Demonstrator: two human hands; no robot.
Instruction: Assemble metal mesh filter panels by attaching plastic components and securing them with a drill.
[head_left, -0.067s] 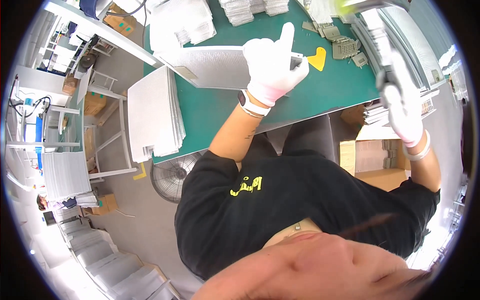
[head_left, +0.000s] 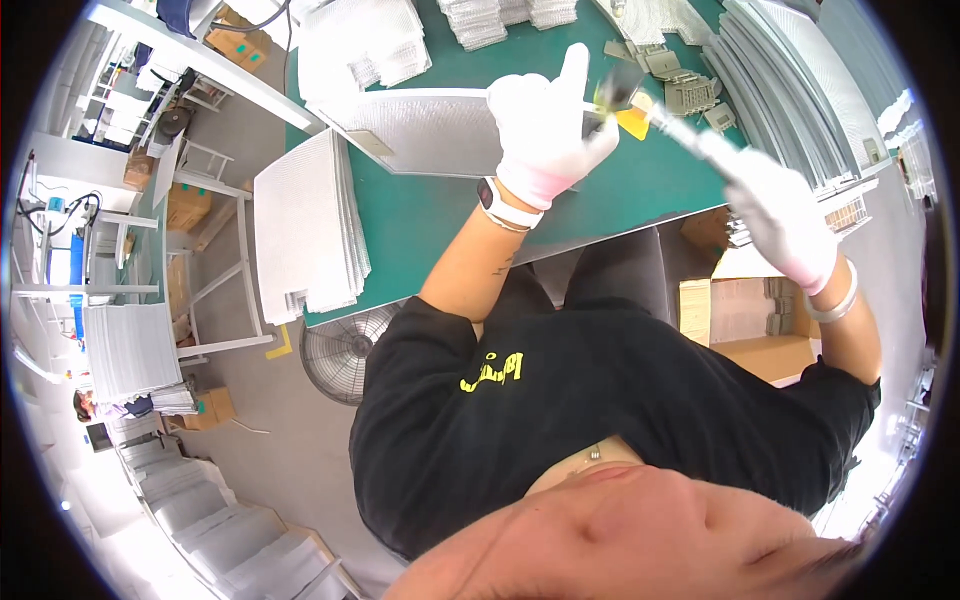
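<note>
The mesh panel (head_left: 430,130) lay flat on the green table (head_left: 450,215), one long edge toward the person. The left hand (head_left: 545,130), gloved, pressed on the panel's right end, thumb raised and fingers curled over the edge. The right hand (head_left: 775,205), also gloved, was closed around a slim tool (head_left: 655,115) whose blurred tip met the panel's right end by a yellow piece (head_left: 632,122).

Judged from the layout, work on this panel was in hand, not finished: a stack of like panels (head_left: 305,225) sat at the table's left edge, partly overhanging it, and more mesh stacks (head_left: 365,45) lay at the far side.

Grey clips (head_left: 690,90) and long frames (head_left: 780,90) crowded the right. Bare table remained between the panel and the near edge; little room elsewhere.
</note>
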